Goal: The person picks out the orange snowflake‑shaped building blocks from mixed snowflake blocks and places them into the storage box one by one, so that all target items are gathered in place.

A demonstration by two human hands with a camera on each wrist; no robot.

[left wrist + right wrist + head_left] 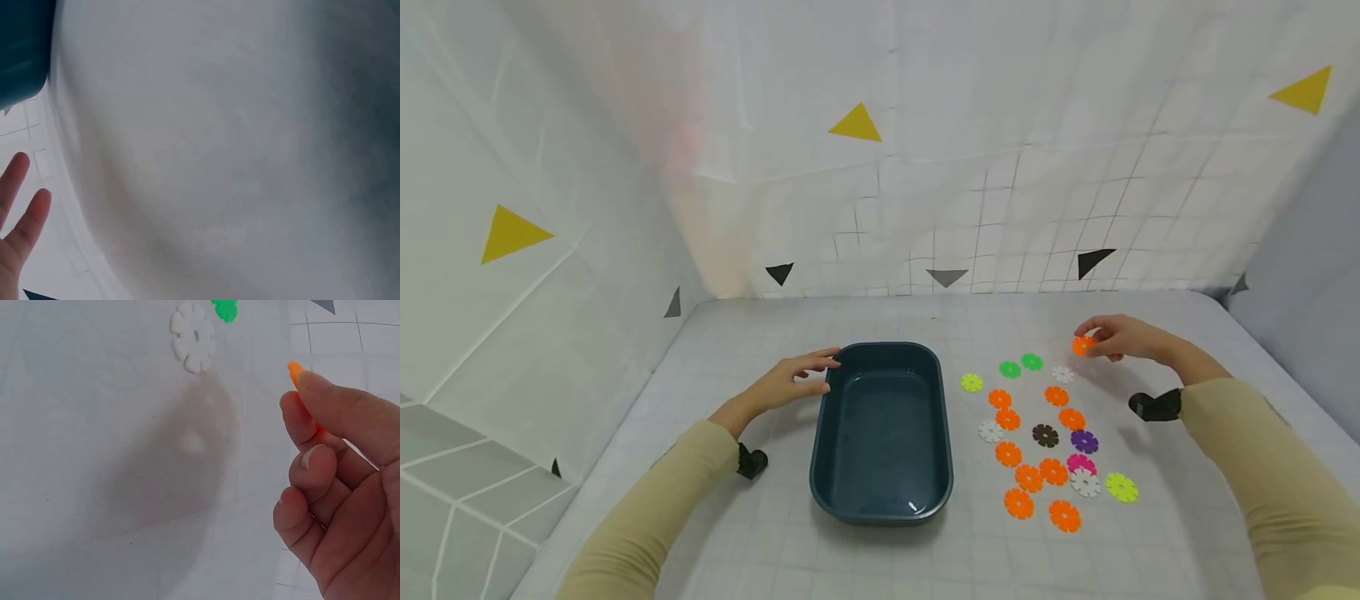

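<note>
Between thumb and forefinger my right hand [1120, 337] pinches an orange notched plastic disc [1083, 346], held above the table at the far right. In the right wrist view the disc [295, 372] shows nearly edge-on at the fingertips. My left hand [788, 382] is at the left rim of a dark blue-green tub [947, 450], its fingers loosely extended. Whether they touch the rim I cannot tell. A white disc [1062, 374] lies closest to my right hand, with two green discs [1032, 362] to its left.
Several more discs lie flat right of the tub: orange [1019, 503], white [991, 431], dark brown [1046, 436], purple [1085, 442], pink [1081, 463] and yellow-green [1122, 487]. A white disc [1086, 483] overlaps the pink one. A white sheet wall [970, 192] stands behind the table.
</note>
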